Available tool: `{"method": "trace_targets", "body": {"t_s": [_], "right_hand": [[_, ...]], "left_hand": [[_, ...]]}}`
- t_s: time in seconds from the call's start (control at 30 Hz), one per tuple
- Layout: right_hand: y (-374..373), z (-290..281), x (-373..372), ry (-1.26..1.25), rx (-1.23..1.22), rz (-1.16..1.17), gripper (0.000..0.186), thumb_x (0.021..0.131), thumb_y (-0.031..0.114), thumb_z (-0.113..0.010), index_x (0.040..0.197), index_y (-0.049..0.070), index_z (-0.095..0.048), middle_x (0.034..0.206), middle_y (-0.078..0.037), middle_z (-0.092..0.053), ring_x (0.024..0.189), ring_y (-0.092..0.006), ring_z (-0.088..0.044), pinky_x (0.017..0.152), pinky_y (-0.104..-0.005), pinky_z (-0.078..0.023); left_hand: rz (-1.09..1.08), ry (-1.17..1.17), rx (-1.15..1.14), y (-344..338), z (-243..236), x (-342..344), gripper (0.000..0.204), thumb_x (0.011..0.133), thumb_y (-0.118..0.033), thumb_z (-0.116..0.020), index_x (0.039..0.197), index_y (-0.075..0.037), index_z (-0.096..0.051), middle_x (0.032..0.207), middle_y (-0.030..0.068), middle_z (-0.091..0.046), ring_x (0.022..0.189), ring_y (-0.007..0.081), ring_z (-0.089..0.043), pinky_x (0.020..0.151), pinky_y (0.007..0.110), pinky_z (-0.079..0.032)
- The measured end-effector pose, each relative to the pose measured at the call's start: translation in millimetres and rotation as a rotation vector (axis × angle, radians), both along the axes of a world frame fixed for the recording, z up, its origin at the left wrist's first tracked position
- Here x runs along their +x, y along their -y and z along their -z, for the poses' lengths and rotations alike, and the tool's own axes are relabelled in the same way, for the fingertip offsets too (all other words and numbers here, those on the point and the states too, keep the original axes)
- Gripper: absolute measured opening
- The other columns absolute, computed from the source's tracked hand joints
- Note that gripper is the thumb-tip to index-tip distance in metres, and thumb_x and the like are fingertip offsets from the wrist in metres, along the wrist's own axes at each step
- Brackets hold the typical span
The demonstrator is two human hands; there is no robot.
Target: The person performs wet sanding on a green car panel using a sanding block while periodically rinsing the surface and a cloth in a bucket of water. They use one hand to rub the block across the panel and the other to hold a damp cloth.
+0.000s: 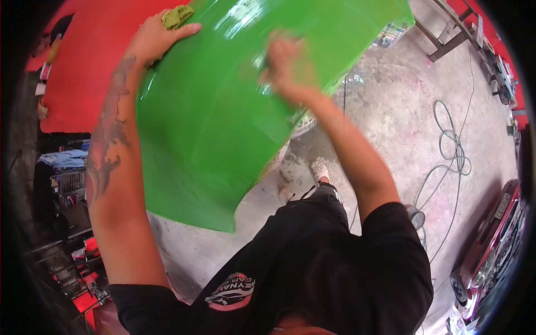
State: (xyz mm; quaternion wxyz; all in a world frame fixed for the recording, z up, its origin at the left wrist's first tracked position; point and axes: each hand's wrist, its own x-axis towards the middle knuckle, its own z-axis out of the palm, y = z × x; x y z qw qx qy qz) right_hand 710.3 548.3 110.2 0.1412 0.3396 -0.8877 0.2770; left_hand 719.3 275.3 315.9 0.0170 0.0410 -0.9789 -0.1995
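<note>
A large glossy green panel [206, 145], shaped like a car body part, spreads out in front of me. At its far left edge is my left hand [156, 38], with a crumpled yellow-green cloth [177, 17] held between thumb and fingers. The thumb points right over the green surface. My right hand [286, 64] is over the upper middle of the panel, near a bright reflection. Motion smears its fingers, so whether anything is under them is hidden.
A red surface [89, 72] rises behind the panel on the left. Shelves with a wire basket [71, 183] stand left. Looped hose [455, 151] lies on the concrete floor [391, 106] to the right, near a dark red car [491, 229]. A metal stand [455, 39] is far right.
</note>
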Motion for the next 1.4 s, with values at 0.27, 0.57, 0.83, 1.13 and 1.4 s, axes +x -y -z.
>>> {"method": "trace_targets", "body": {"t_s": [0.27,0.57,0.83,1.13,1.4], "right_hand": [[58,15,121,-0.057,0.098,-0.133,0.071,0.089,0.032,-0.06,0.151,0.004,-0.037,0.156,-0.021,-0.036,0.147,-0.0346,-0.031,0.121,-0.0534,-0.025],[-13,24,5,0.026,-0.142,0.109,0.071,0.092,0.043,-0.059,0.145,-0.001,-0.041,0.149,-0.023,-0.042,0.139,-0.0394,-0.039,0.118,-0.0554,-0.025],[49,51,152,-0.101,-0.18,-0.081,0.072,0.083,0.028,-0.065,0.145,-0.001,-0.044,0.145,-0.022,-0.046,0.138,-0.0372,-0.042,0.117,-0.0564,-0.029],[-42,47,-12,0.164,-0.142,0.255,0.077,0.093,0.044,-0.059,0.148,-0.005,-0.035,0.156,-0.026,-0.034,0.143,-0.0445,-0.033,0.118,-0.0546,-0.024],[22,97,202,-0.066,-0.058,-0.328,0.077,0.083,0.037,-0.069,0.146,0.001,-0.04,0.154,-0.019,-0.039,0.145,-0.0349,-0.034,0.117,-0.0598,-0.026]], "left_hand": [[0.037,-0.025,0.014,-12,0,3,0.061,0.087,-0.041,-0.078,0.132,-0.004,-0.061,0.114,0.0071,-0.069,0.102,0.0165,-0.065,0.091,0.032,-0.052],[0.025,-0.071,-0.077,-25,-12,12,0.056,0.082,-0.036,-0.081,0.124,-0.002,-0.066,0.117,0.0133,-0.07,0.108,0.0229,-0.065,0.095,0.035,-0.05],[0.024,-0.066,-0.113,-35,-13,11,0.06,0.083,-0.033,-0.081,0.128,0.002,-0.062,0.122,0.0144,-0.068,0.112,0.0231,-0.063,0.099,0.034,-0.048],[0.031,-0.065,-0.034,-29,-22,18,0.058,0.085,-0.03,-0.08,0.13,0.002,-0.06,0.125,0.0136,-0.066,0.114,0.0225,-0.061,0.1,0.034,-0.047],[-0.016,0.027,-0.092,-57,-23,16,0.064,0.085,-0.035,-0.079,0.135,-0.001,-0.058,0.13,0.0141,-0.064,0.119,0.0235,-0.06,0.104,0.035,-0.046]]}}
